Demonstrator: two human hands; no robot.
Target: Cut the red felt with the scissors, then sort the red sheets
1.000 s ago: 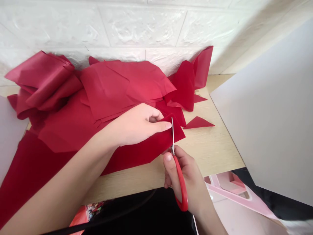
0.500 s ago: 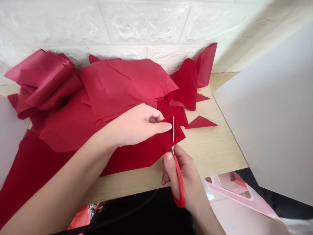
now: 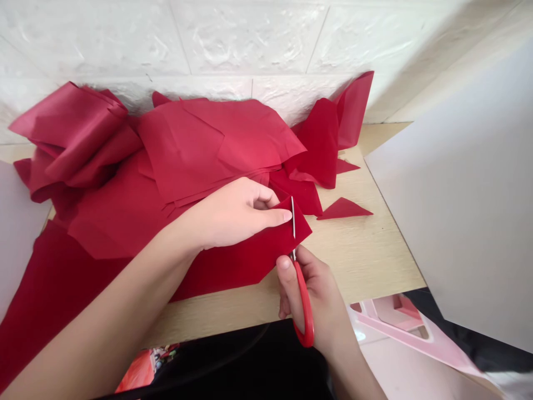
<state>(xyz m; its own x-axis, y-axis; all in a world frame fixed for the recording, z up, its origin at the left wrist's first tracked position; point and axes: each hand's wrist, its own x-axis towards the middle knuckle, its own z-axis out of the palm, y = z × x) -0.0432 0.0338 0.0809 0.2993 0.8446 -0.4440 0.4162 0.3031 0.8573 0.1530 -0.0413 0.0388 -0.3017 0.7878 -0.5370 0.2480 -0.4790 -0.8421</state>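
Head view. The left hand (image 3: 237, 214) pinches the dark red sheet (image 3: 241, 264) near its right-hand corner, thumb on the upper face and the other fingers curled, partly hidden. The sheet lies along the front of the counter (image 3: 353, 261) and runs leftward beneath the forearm. The right hand (image 3: 318, 294) grips the red-handled scissors (image 3: 308, 319), fingers closed about the handle. One blade shows above the sheet, crossing its corner just beside the left thumb tip; the other blade is hidden, so their opening cannot be told. Behind the hands, a heap of red pieces (image 3: 208, 139), folded and overlapping, rests against the white brick-patterned wall (image 3: 250, 41). A triangular red scrap (image 3: 345, 208) lies flat to the right of the sheet, near a smaller red point (image 3: 346, 166). A pale panel (image 3: 458, 194) stands at far right.
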